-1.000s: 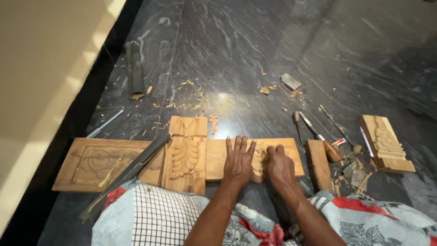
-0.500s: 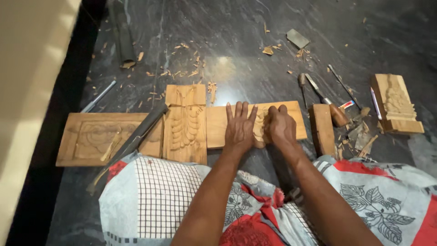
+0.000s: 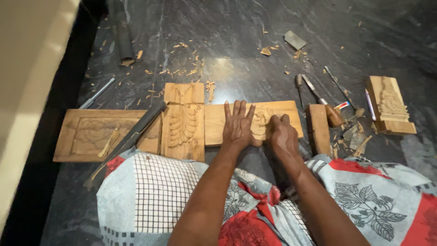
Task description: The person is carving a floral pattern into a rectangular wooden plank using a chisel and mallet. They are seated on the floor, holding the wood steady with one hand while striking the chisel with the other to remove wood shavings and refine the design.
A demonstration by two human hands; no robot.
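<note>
The dark stone floor (image 3: 255, 54) carries everything, strewn with wood chips. At far left lies a wide carved panel (image 3: 91, 134) with a long dark tool (image 3: 132, 139) across it; beside it stands an upright leaf-carved panel (image 3: 183, 122). The horizontal carved board (image 3: 218, 124) lies directly under both hands. The left hand (image 3: 237, 125) is released, pressed flat with fingers spread on the board's middle. The right hand (image 3: 282, 133) is clenched over the board's right part, just beside the left; whether it grips a tool cannot be told. A small block (image 3: 317, 128) and chisels (image 3: 318, 98) lie right of it.
</note>
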